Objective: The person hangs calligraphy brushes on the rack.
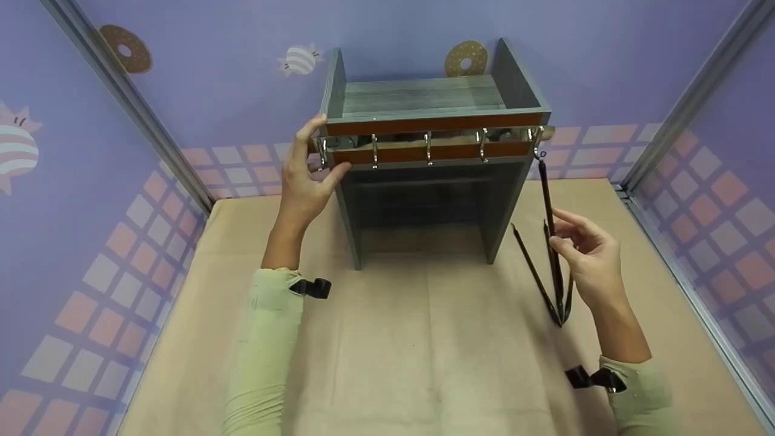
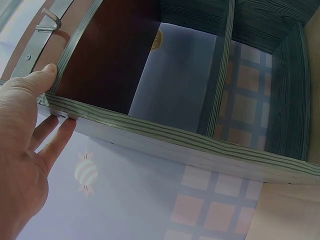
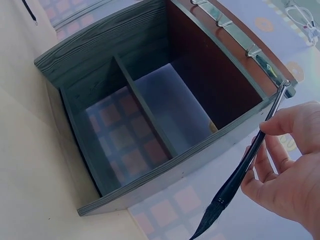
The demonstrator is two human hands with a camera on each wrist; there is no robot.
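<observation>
The left hand (image 1: 306, 175) covers the hook rail's (image 1: 427, 140) left end. The right hand (image 3: 290, 172) and a white cable (image 3: 305, 22) run off the right wrist view's edge.

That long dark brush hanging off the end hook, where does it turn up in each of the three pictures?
Head view: the brush hangs at the right of the picture from the rightmost hook of the rack, pinched by the right hand.
Left wrist view: not in it.
Right wrist view: the brush slants across the lower right, tip down.
Shared landmark: the grey wooden shelf.
</observation>
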